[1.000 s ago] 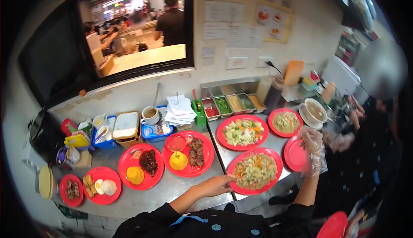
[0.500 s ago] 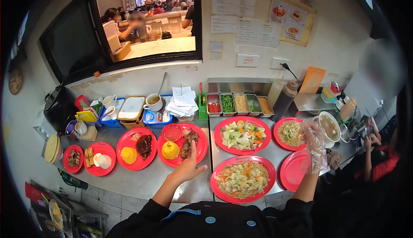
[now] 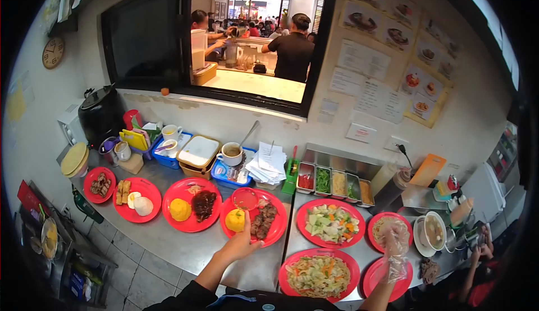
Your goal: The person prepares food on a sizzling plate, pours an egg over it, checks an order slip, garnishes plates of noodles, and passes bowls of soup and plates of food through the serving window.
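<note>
My bare left hand [image 3: 238,244] is at the near side of a red plate [image 3: 277,235], its fingers stretched out and the thumb apart near the rim. On that plate are yellow rice [image 3: 235,220], grilled meat [image 3: 269,219] and a small red bowl [image 3: 245,198]. My right hand [image 3: 395,242], in a clear plastic glove, reaches over a smaller red plate of noodles [image 3: 382,228]. Its fingers are bent down onto the noodles, and the fingertips are partly hidden. Below that wrist lies another red plate [image 3: 370,280].
Plates of mixed vegetables [image 3: 331,224] and vegetable-topped noodles [image 3: 317,274] sit between my hands. Behind them is a row of metal topping trays [image 3: 338,184]. A soup bowl [image 3: 434,229] stands at right, near another person's hands [image 3: 480,250]. More filled plates [image 3: 191,207] line the left.
The view has shifted, showing more of the serving window. My right hand has gone from above the noodle plate's right side down onto the noodles. My left hand stays by the rice plate.
</note>
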Tool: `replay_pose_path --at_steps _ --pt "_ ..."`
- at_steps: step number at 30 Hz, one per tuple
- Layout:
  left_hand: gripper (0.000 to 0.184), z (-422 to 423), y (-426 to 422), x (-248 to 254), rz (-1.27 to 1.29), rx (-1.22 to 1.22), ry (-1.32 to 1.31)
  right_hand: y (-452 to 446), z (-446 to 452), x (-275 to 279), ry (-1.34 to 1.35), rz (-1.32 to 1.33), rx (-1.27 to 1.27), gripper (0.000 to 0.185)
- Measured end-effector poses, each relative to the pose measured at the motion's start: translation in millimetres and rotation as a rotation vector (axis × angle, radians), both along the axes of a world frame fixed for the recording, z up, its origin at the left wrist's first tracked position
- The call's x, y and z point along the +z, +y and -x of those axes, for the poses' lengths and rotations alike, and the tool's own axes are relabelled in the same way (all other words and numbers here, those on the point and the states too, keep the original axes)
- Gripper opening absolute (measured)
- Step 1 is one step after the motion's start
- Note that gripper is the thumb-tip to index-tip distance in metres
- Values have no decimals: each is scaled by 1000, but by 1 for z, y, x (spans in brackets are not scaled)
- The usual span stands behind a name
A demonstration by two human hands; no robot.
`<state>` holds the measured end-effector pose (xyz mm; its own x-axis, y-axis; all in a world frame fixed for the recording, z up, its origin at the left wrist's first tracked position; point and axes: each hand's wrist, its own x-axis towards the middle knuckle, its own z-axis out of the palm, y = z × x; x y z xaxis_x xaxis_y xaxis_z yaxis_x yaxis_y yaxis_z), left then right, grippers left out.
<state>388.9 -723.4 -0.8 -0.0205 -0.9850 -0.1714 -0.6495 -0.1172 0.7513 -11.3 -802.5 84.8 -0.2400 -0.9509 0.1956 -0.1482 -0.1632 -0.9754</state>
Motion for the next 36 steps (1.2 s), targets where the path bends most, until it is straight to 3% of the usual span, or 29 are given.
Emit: replay_pose_path --at_steps 2,5,13,16,17,22,25,28,29,32,36 --pt "104 -29 -4 4 -53 55 19 2 -34 -8 -88 -42 66 12" --pt "103 -61 -11 7 -63 55 14 7 -76 -10 3 57 241 12" --pt "99 -86 -55 30 -18 -85 13 36 -100 -10 49 44 147 15" --pt "99 -72 -65 10 19 -153 86 50 -67 -16 203 -12 29 17" --pt "98 -63 -63 5 138 -182 112 59 -64 -14 124 -36 -55 18" --pt "95 -19 -52 -17 64 -244 192 79 -3 1 312 -58 -174 20" --pt "94 1 -44 -24 70 -306 245 86 9 17 272 1 -280 18" --pt "94 19 -40 -23 19 -262 360 79 49 20 389 30 -150 19" --pt "90 27 -37 -22 67 -240 383 75 56 23 393 -50 -263 20" --pt "88 59 -32 -17 122 -235 485 60 86 39 318 -31 -181 20" --pt "82 109 -26 3 218 -280 372 18 157 61 368 127 -64 31"
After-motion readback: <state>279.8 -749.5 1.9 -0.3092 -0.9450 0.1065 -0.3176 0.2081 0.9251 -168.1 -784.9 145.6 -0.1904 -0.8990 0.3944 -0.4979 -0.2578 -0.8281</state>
